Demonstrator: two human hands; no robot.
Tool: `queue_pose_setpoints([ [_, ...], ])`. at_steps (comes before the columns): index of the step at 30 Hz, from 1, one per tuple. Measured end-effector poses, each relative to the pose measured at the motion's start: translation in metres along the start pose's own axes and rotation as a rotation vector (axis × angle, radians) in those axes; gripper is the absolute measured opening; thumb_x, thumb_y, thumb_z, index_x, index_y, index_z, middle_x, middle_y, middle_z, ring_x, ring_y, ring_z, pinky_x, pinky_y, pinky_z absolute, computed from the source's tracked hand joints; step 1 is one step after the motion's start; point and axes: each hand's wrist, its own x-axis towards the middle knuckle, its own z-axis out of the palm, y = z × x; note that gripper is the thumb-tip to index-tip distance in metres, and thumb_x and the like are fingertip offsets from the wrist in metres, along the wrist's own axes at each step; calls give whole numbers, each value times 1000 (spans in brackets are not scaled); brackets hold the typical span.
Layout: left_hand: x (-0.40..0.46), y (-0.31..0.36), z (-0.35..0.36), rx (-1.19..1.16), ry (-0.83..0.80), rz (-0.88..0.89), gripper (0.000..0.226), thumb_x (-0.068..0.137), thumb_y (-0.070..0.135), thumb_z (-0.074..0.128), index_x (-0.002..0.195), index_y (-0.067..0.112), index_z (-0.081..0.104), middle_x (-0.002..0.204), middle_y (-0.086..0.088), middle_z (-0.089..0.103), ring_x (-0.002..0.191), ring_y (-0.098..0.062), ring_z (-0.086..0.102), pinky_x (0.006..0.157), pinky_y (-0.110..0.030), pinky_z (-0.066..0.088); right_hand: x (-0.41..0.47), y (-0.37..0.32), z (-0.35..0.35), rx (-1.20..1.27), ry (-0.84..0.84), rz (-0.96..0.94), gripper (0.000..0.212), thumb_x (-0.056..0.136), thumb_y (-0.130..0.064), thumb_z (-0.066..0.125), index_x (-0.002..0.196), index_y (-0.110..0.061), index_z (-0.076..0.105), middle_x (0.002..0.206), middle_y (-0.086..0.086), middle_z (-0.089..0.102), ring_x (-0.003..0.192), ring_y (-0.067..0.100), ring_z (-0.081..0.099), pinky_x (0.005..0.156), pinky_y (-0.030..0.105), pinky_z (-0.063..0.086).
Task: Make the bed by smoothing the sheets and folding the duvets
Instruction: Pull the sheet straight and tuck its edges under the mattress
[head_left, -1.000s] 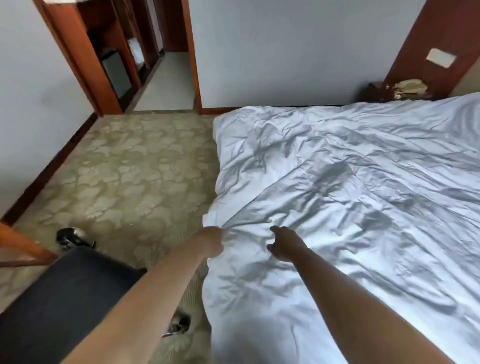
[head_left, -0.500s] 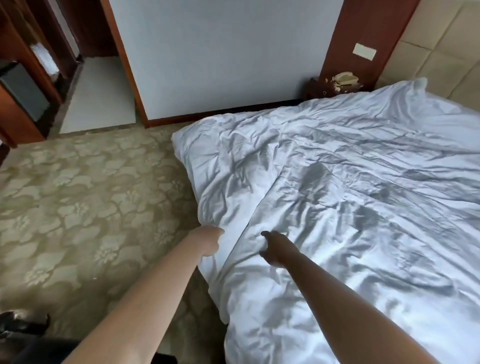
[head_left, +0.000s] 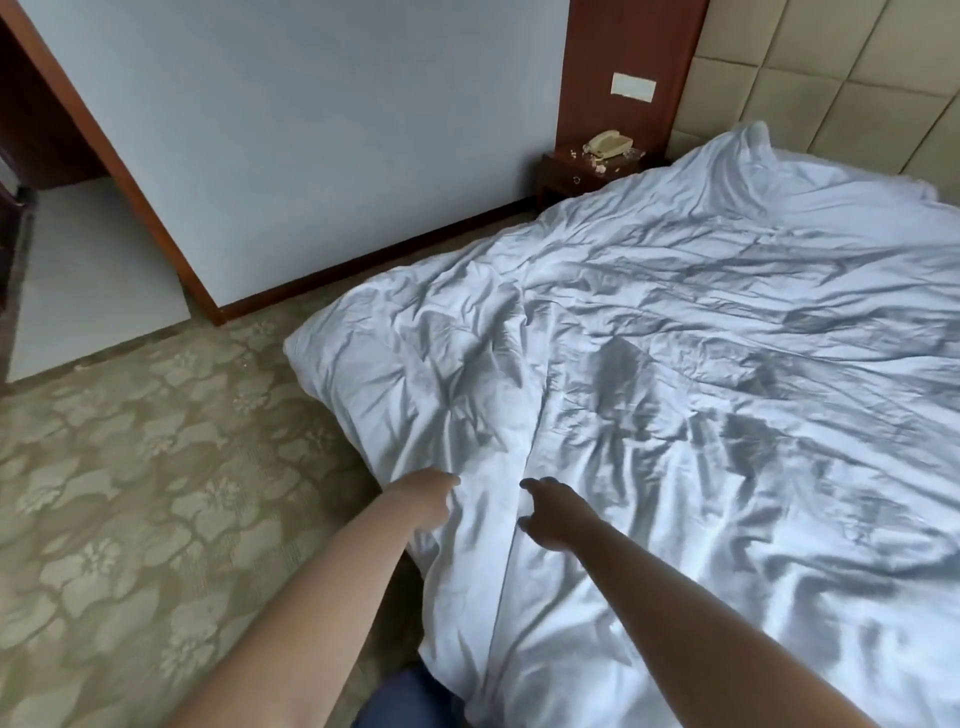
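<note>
A white, heavily creased duvet (head_left: 701, 389) covers the bed from the padded headboard (head_left: 841, 83) down to the near corner. My left hand (head_left: 423, 493) is closed on the duvet's hanging left edge, its fingers curled into the cloth. My right hand (head_left: 553, 514) lies a hand's width to the right of it. Its thumb and fingers pinch a long raised fold that runs up the duvet. Both forearms reach in from the bottom of the view. The sheet under the duvet is hidden.
Patterned green carpet (head_left: 130, 493) lies left of the bed. A dark wooden nightstand (head_left: 587, 174) with a beige telephone (head_left: 608, 143) stands by the headboard. A wood-framed doorway (head_left: 93, 270) opens at far left. My dark trouser leg (head_left: 400, 696) is beside the bed's corner.
The view has swung right, so the headboard and nightstand now show and the black chair has left the frame. Both hands stay on the duvet near its left edge.
</note>
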Motion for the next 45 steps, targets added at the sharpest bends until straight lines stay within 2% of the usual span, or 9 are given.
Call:
queue_pose_setpoints([
  [8, 70, -122, -80, 148, 4, 147, 55, 93, 5, 38, 146, 19, 34, 148, -6, 29, 130, -27, 39, 103, -39, 41, 105, -102, -17, 6, 43, 145, 58, 93, -27, 50, 147, -20, 31, 143, 7, 38, 133, 25, 38, 106, 37, 36],
  [15, 123, -228, -142, 233, -34, 217, 63, 93, 7, 38, 151, 25, 22, 159, -1, 8, 143, -24, 20, 112, -38, 32, 187, -200, -28, 35, 23, 208, 59, 92, -31, 53, 146, -20, 32, 145, 8, 36, 134, 27, 38, 108, 39, 36],
  [20, 176, -261, -170, 352, -43, 301, 67, 92, 11, 47, 152, 26, 20, 160, -3, 3, 143, -25, 19, 108, -41, 37, 246, -222, -22, 57, 3, 301, 59, 91, -35, 55, 144, -20, 34, 144, 8, 38, 132, 28, 39, 106, 41, 38],
  [26, 267, -282, -198, 513, -68, 416, 72, 90, 15, 52, 152, 25, 18, 161, -4, -3, 146, -25, 9, 114, -41, 26, 344, -241, -10, 178, 5, 342, 70, 89, -42, 59, 148, -21, 27, 145, 6, 37, 133, 26, 38, 105, 38, 38],
  [31, 335, -309, -211, 643, -213, 462, 78, 89, 21, 58, 153, 25, 12, 161, -4, -7, 147, -25, 4, 113, -39, 29, 413, -256, 4, 344, 13, 424, 81, 84, -43, 66, 148, -18, 23, 147, 6, 31, 133, 27, 37, 103, 40, 38],
  [36, 385, -330, -211, 726, -263, 537, 83, 87, 24, 62, 153, 21, 12, 161, -6, -8, 148, -26, 2, 116, -40, 21, 451, -270, 25, 301, -56, 459, 101, 80, -49, 69, 153, -20, 6, 159, 7, 6, 143, 30, 22, 112, 42, 31],
  [39, 421, -334, -205, 779, -273, 600, 93, 82, 30, 70, 152, 21, 10, 160, -7, -11, 148, -27, -2, 118, -43, 12, 470, -270, 41, 274, -61, 523, 115, 75, -58, 70, 153, -21, -6, 161, 8, -1, 147, 28, 12, 117, 43, 19],
  [42, 458, -342, -195, 864, -296, 655, 114, 76, 41, 75, 152, 28, -9, 157, -6, -25, 146, -32, -15, 117, -52, 3, 487, -273, 55, 201, -39, 614, 125, 71, -67, 67, 151, -20, -16, 160, 11, -6, 148, 28, -1, 119, 45, 6],
  [45, 491, -347, -188, 954, -218, 759, 113, 81, 26, 71, 148, 33, -20, 155, -9, -28, 145, -40, -6, 114, -56, 13, 505, -279, 65, 170, -43, 707, 130, 68, -71, 66, 150, -21, -22, 159, 16, -12, 147, 32, -8, 118, 49, -1],
])
